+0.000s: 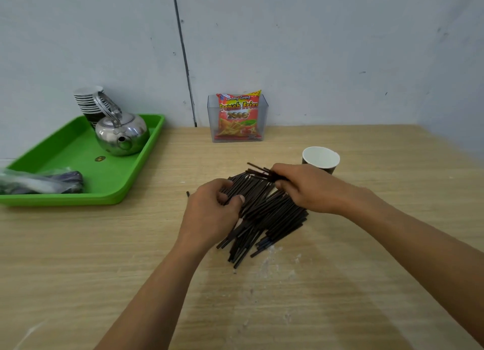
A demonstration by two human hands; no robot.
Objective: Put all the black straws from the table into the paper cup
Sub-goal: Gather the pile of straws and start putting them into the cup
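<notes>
Pale wood-grain table (104, 271) runs wide, bare board near and left of the arms, far edge against the grey-white wall (314, 48); green plastic tray (78, 150) sits at the left edge; heap of thin black straws (272, 218) fans across the middle; left hand (209, 213) curls over the heap's left side, thumb pressing straws; right hand (306, 190) pinches a few at the far end, tips poking out; white-lined paper cup (320, 158) stands upright just beyond that hand, no straws showing inside; white scuffs fleck the wood nearby.
</notes>
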